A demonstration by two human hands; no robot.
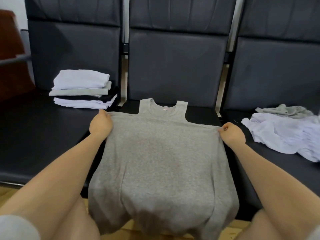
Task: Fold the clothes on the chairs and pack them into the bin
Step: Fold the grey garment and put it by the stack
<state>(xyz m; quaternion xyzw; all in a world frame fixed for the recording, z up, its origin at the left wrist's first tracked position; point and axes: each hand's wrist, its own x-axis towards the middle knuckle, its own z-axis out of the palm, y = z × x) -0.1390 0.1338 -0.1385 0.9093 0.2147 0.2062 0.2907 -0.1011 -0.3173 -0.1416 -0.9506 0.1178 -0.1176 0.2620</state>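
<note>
Nearest the camera, the lower part of the grey tank top (162, 153) hangs off the front edge of the middle chair seat (200, 113) toward six o'clock, so only the upper part lies flat on the cushion. That placement probably gives a firm surface for the fold while the spare length drops out of the way.

At nine o'clock of the garment, the left hand (101, 125) pinches the cloth at its side edge; at three o'clock, the right hand (232, 133) pinches the opposite edge. The hands are well apart, each clamped on the fabric, pulling a straight taut line across the chest just below the armholes, likely to set the crease for folding.

Farther off at ten o'clock, a stack of folded clothes (81, 89) sits on the left chair, kept apart as finished work. At three o'clock, a loose heap of white and grey clothes (284, 130) lies on the right chair, still unfolded. No bin is in view.
</note>
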